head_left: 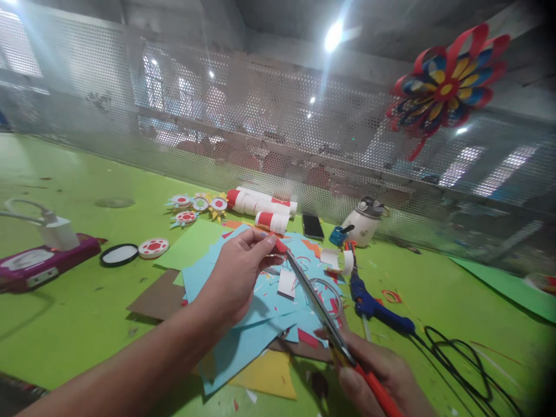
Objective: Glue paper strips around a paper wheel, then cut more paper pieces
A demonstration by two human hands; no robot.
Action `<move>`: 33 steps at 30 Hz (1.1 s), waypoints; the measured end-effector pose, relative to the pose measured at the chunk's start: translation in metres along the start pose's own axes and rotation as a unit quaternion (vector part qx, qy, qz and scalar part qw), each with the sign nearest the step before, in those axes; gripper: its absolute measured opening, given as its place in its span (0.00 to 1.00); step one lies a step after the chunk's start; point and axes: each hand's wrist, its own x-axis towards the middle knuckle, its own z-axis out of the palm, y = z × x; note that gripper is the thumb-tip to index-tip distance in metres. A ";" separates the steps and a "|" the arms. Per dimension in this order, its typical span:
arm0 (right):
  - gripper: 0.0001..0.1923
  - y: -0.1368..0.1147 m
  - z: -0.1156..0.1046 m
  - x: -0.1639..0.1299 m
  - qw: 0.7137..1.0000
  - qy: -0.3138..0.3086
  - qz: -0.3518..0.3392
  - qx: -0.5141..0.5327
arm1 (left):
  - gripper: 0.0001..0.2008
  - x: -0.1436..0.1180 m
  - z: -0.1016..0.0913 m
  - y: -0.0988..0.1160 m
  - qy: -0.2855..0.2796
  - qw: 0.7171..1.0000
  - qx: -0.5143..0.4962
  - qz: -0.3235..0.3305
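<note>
Over the pile of paper, my left hand (238, 269) is closed, pinching a small piece of red paper (281, 246) between thumb and fingers. My right hand (376, 370) grips the red handles of a pair of scissors (315, 301). The long metal blades point up and left, and their tips meet the red piece. Beneath both hands lie light blue paper sheets (226, 359) strewn with red and white scraps. A small white paper piece (286, 284) rests on them, left of the blades.
A blue glue gun (377, 310) with a black cord lies at right. Behind stand paper cups (271, 223), a phone (313, 226) and a white bottle (362, 223). Decorated discs (153, 248) and a purple power strip (52, 263) sit left. A paper flower (446, 90) hangs upper right.
</note>
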 end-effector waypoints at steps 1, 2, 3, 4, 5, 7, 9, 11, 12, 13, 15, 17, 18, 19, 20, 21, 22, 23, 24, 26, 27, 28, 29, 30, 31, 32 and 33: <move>0.21 0.001 0.001 -0.001 1.000 0.002 0.005 -0.001 | 0.08 0.000 0.000 0.000 0.000 1.000 -0.004 -0.002; 0.21 0.001 0.001 -0.002 1.000 0.004 0.010 -0.001 | 0.08 0.000 0.000 0.000 0.000 1.000 -0.009 -0.005; 0.22 0.002 0.002 -0.002 1.000 0.005 0.015 0.003 | 0.08 -0.001 0.000 0.000 0.000 1.000 -0.012 -0.007; 0.22 0.003 0.002 -0.003 1.000 0.007 0.019 0.007 | 0.08 -0.001 0.001 0.000 -0.001 1.000 -0.015 -0.008; 0.21 0.004 0.003 -0.004 1.000 0.008 0.022 0.012 | 0.08 -0.001 0.001 0.000 -0.001 1.000 -0.016 -0.009; 0.21 0.004 0.003 -0.004 1.000 0.010 0.022 0.017 | 0.07 -0.001 0.001 -0.001 0.000 1.000 -0.014 -0.008; 0.20 0.004 0.003 -0.004 1.000 0.007 0.018 0.012 | 0.07 -0.002 0.002 -0.002 0.002 1.000 -0.008 -0.007; 0.20 0.003 0.003 -0.003 1.000 0.001 0.015 0.002 | 0.06 -0.002 0.002 -0.003 0.002 1.000 -0.005 -0.007; 0.20 0.003 0.002 -0.003 1.000 -0.003 0.014 -0.002 | 0.06 -0.003 0.002 -0.003 0.001 1.000 -0.004 -0.007; 0.20 0.002 0.002 -0.002 1.000 -0.006 0.014 -0.006 | 0.07 -0.003 0.002 -0.003 0.000 1.000 -0.005 -0.007; 0.20 0.002 0.002 -0.002 1.000 -0.011 0.011 -0.009 | 0.07 -0.003 0.003 -0.004 0.001 1.000 -0.007 -0.006; 0.19 0.002 0.003 -0.002 1.000 -0.007 0.003 -0.003 | 0.07 -0.003 0.003 -0.004 0.003 1.000 -0.008 -0.008; 0.18 0.002 0.003 -0.002 1.000 -0.002 0.000 0.002 | 0.07 -0.003 0.004 -0.004 0.003 1.000 -0.009 -0.008; 0.18 0.003 0.004 -0.003 1.000 0.002 -0.002 0.009 | 0.07 -0.003 0.004 -0.004 0.003 1.000 -0.011 -0.008; 0.18 0.003 0.005 -0.003 1.000 0.007 -0.002 0.014 | 0.07 -0.003 0.004 -0.003 0.001 1.000 -0.012 -0.009; 0.18 0.004 0.005 -0.003 1.000 0.010 0.000 0.017 | 0.07 -0.003 0.004 -0.003 -0.001 1.000 -0.014 -0.009; 0.18 0.004 0.006 -0.004 1.000 0.012 0.002 0.018 | 0.06 -0.003 0.004 -0.003 -0.003 1.000 -0.016 -0.009; 0.19 0.005 0.006 -0.004 1.000 0.014 0.004 0.018 | 0.06 -0.003 0.004 -0.003 -0.005 1.000 -0.018 -0.010; 0.19 0.005 0.006 -0.004 1.000 0.015 0.005 0.017 | 0.06 -0.003 0.004 -0.003 -0.005 1.000 -0.020 -0.011; 0.19 0.005 0.006 -0.005 1.000 0.016 0.009 0.014 | 0.06 -0.003 0.004 -0.003 -0.003 1.000 -0.025 -0.013; 0.19 0.005 0.006 -0.005 1.000 0.016 0.010 0.012 | 0.06 -0.003 0.004 -0.003 -0.002 1.000 -0.027 -0.014; 0.20 0.005 0.006 -0.005 1.000 0.016 0.011 0.009 | 0.06 -0.003 0.004 -0.003 -0.002 1.000 -0.028 -0.013; 0.20 0.005 0.006 -0.004 1.000 0.016 0.011 0.006 | 0.06 -0.003 0.004 -0.003 -0.002 0.999 -0.030 -0.013; 0.20 0.005 0.006 -0.004 1.000 0.017 0.010 0.004 | 0.06 -0.003 0.005 -0.003 -0.003 0.999 -0.033 -0.013; 0.19 0.005 0.006 -0.004 1.000 0.017 0.008 0.004 | 0.06 -0.004 0.005 -0.003 -0.003 0.999 -0.035 -0.013; 0.19 0.005 0.006 -0.004 1.000 0.018 0.005 0.005 | 0.06 -0.004 0.005 -0.003 -0.004 0.999 -0.037 -0.013; 0.19 0.004 0.006 -0.004 1.000 0.018 0.004 0.006 | 0.06 -0.004 0.005 -0.003 -0.004 0.999 -0.039 -0.013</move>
